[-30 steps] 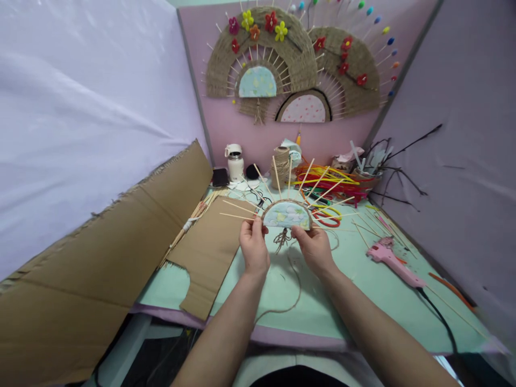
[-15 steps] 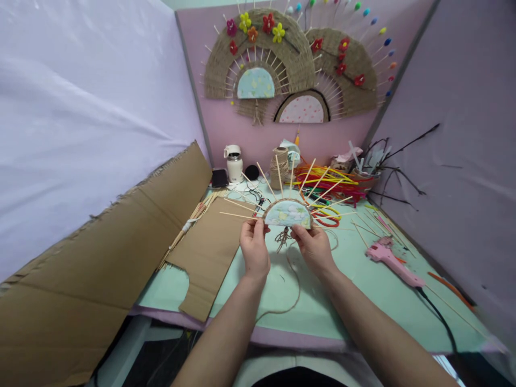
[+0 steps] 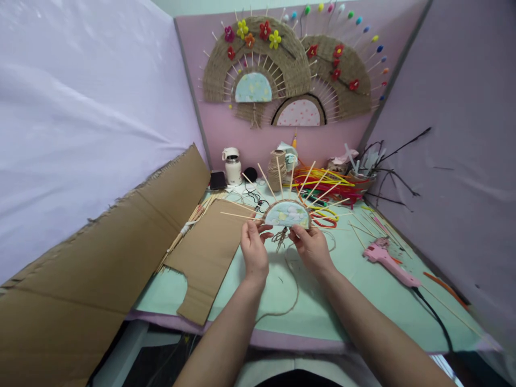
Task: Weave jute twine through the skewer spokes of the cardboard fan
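A small half-round fan [image 3: 288, 214] with pale blue floral fabric and a twine-wrapped rim is held up above the table. Thin wooden sticks [image 3: 308, 180] radiate from its curved edge, and a twine tassel [image 3: 279, 239] hangs below. My right hand [image 3: 313, 248] pinches the fan's lower right edge between thumb and fingers. By the lower left corner is my left hand [image 3: 255, 251], its thumb and fingers apart; whether a fingertip still touches the fan is unclear. Loose twine [image 3: 297, 285] trails over the table beneath.
Cardboard [image 3: 209, 242] and a bundle of sticks [image 3: 187, 226] lie left. A pink glue gun [image 3: 389, 260] rests right. Behind stand a white flask [image 3: 233, 169], a twine spool [image 3: 277, 171] and colourful pipe cleaners [image 3: 328, 180]. Finished fans [image 3: 294, 59] hang on the back wall.
My left hand's fingers have loosened from the fan's left corner and spread. My right hand keeps its pinch, and the fan stays nearly in place. The view tilts slightly.
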Action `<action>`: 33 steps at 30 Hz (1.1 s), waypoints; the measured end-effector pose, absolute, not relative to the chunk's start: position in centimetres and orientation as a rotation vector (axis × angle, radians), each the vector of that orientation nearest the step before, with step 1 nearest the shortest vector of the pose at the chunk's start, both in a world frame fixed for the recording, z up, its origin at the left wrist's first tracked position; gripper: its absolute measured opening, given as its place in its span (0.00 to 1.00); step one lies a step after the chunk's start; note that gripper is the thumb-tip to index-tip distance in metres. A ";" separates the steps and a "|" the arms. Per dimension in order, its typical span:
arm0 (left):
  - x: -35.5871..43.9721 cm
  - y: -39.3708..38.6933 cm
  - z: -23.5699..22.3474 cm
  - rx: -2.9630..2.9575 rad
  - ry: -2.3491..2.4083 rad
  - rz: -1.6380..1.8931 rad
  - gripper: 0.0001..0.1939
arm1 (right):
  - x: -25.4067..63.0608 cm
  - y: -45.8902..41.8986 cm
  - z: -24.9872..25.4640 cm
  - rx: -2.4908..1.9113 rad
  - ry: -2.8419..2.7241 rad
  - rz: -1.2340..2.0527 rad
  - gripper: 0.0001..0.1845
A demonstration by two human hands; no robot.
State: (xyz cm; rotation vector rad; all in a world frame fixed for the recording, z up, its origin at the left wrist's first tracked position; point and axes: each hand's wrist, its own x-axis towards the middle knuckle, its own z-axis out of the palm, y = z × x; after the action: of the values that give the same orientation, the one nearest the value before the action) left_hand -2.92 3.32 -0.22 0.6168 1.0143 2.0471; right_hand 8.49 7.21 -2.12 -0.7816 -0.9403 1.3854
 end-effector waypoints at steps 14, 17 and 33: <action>-3.3 3.3 -0.7 0.807 1.226 1.999 0.20 | 8.6 7.1 -1.0 -0.715 -0.746 1.547 0.17; -2.8 3.1 -0.3 0.779 1.168 1.970 0.11 | 8.6 7.1 -1.0 -0.721 -0.750 1.550 0.18; -5.6 2.3 1.2 0.257 0.710 2.217 0.20 | 8.6 6.8 -0.5 -0.878 -1.540 1.395 0.14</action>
State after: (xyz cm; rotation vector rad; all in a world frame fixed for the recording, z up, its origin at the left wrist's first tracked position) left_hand -5.62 2.26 1.17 0.2566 0.7103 2.2168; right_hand 8.61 6.81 -0.53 -0.8778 -1.5402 1.3955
